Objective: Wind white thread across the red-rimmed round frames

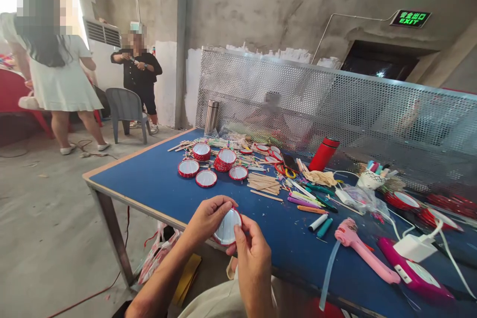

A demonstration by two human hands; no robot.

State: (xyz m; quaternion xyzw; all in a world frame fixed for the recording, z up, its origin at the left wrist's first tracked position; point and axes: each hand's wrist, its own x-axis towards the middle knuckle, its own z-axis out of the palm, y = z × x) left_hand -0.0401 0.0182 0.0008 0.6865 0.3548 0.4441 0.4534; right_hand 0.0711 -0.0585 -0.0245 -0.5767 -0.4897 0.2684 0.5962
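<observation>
My left hand (206, 218) and my right hand (253, 253) together hold a small round drum (227, 227) with a red rim and a white face, just over the near edge of the blue table (149, 181). Left fingers curl over its top and left side. The right thumb and fingers pinch its right edge. More such red-rimmed drums (206, 178) lie in a group farther back on the table, beside a heap of flat wooden sticks (264, 184).
Coloured markers (311, 203), a pink glue gun (363, 251), a white charger (415, 247), a red flask (322, 154) and a steel flask (211, 117) are on the table. A perforated metal screen (335, 104) backs it. Two people and a grey chair (125, 107) are at far left.
</observation>
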